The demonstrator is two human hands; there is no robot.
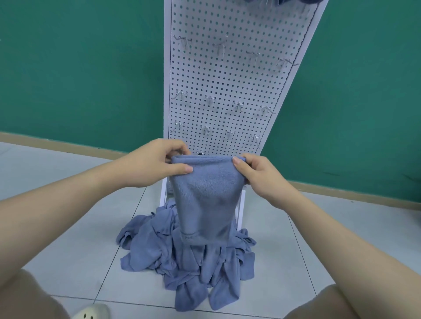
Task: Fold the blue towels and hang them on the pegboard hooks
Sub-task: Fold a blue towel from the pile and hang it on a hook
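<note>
A folded blue towel (205,200) hangs in front of me, held by its top edge. My left hand (157,162) pinches the top left corner and my right hand (257,173) pinches the top right corner. Beneath it a heap of loose blue towels (182,257) lies on the floor at the foot of the white pegboard (225,79). Several rows of bare metal hooks (209,99) stick out of the board. Blue cloth (280,1) shows at the board's very top edge.
The pegboard stands on white legs (242,211) against a green wall (79,68). The floor is pale tile (68,227). My knees and a light shoe (93,313) show at the bottom of the view.
</note>
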